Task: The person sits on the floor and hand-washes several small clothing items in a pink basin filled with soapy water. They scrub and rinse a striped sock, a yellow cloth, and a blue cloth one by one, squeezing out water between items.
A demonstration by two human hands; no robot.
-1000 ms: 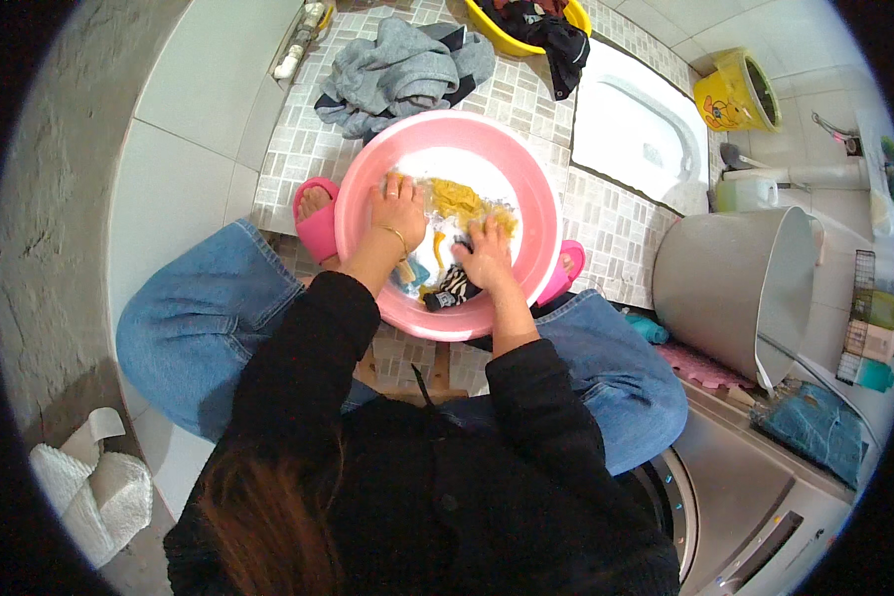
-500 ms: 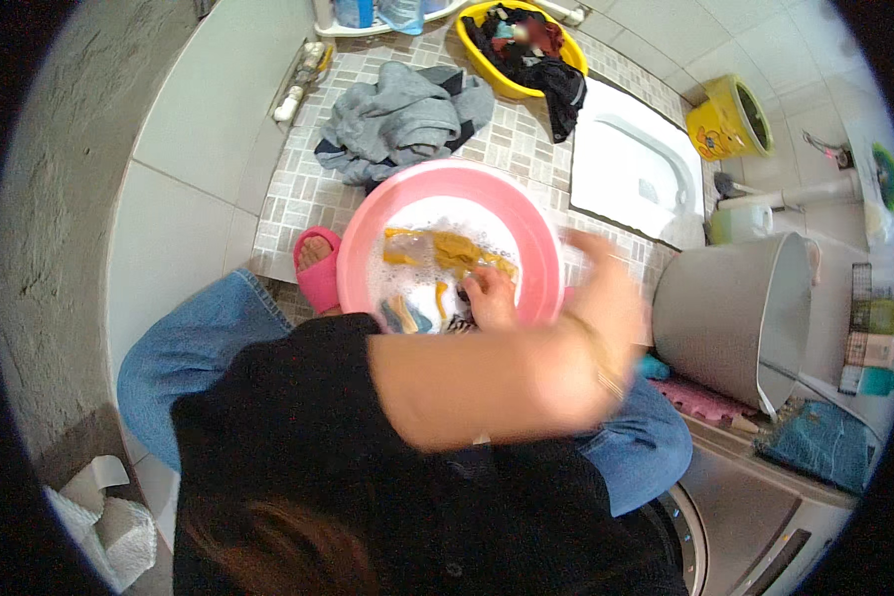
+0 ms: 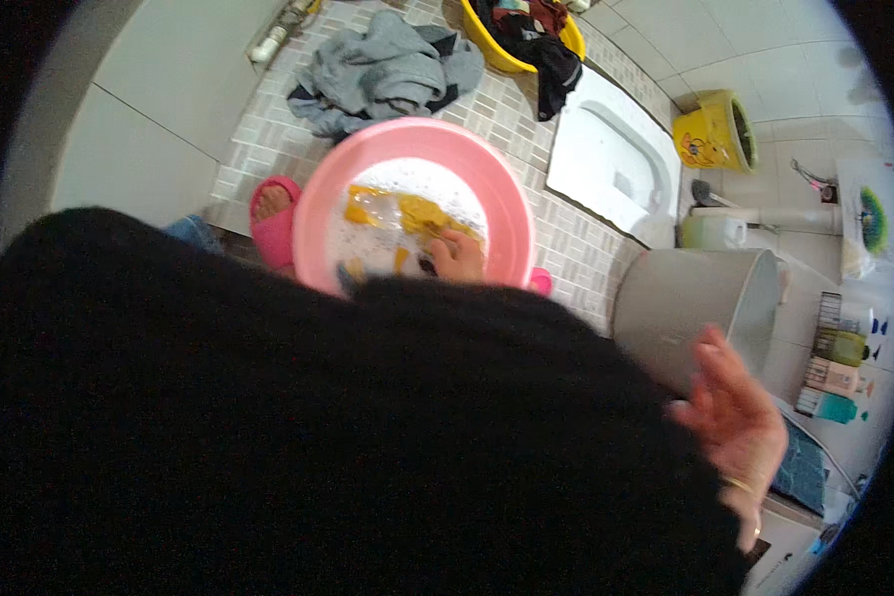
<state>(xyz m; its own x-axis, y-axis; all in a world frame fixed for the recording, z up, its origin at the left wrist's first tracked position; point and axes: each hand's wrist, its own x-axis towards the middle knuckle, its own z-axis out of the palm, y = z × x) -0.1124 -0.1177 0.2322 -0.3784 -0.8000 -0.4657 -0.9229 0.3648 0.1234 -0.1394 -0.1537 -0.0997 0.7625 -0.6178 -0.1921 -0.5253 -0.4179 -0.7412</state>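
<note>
Though blurred, left fingers [image 3: 722, 368] loosely spread, empty; right fingers [image 3: 457, 244] curled against yellow cloth [image 3: 417, 213], grip unclear.

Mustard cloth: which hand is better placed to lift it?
Probably the right hand: it is inside the pink basin, beside the mustard cloth. The left hand is outside, crossed over in front of the grey bucket.

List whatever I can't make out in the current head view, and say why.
All in the head view:
Near side of the basin: hidden by the black sleeve.
Wrist of the right hand: behind that sleeve.
Whether the left hand holds anything: blurred.
Far rim of the yellow tub: cut off by the top edge.
Dark item beside the right hand: too small to identify.
</note>
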